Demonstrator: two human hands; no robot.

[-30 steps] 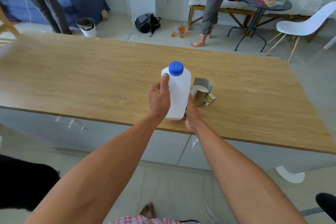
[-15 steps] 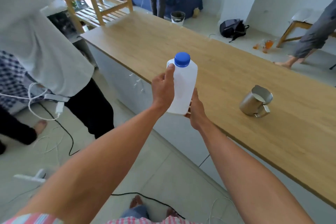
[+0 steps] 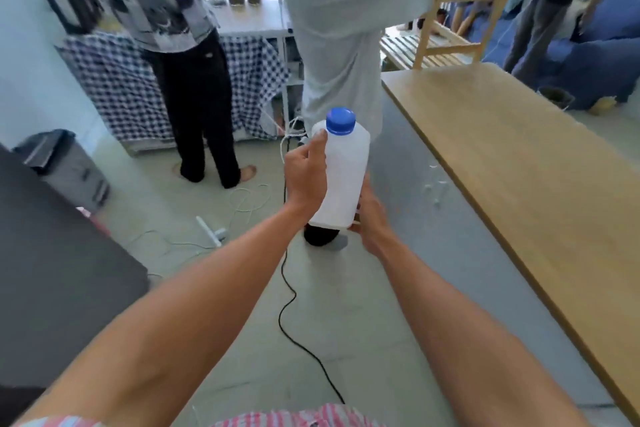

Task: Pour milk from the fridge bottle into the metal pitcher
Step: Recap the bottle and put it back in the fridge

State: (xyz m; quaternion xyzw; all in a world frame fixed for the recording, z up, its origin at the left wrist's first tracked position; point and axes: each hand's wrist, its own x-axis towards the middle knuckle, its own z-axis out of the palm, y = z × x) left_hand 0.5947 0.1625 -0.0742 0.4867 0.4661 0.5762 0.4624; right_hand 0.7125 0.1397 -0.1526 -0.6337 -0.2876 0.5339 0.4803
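Left hand [image 3: 306,180]: wrapped round the side of the milk bottle [image 3: 341,177], thumb up near the shoulder.
Right hand [image 3: 369,218]: cupped under the base, fingers mostly hidden behind it.
Bottle: upright, held in the air over the floor, blue cap [image 3: 341,120] screwed on, off the left of the counter [image 3: 519,163].
Pitcher: not in view.
Step, as I judge it: carrying the capped bottle away, presumably to the fridge; keep it upright, keep the base supported, and mind the black cable [image 3: 287,305] underfoot and the bystanders.
Counts: one bottle, one cap, two hands, three other people partly visible.
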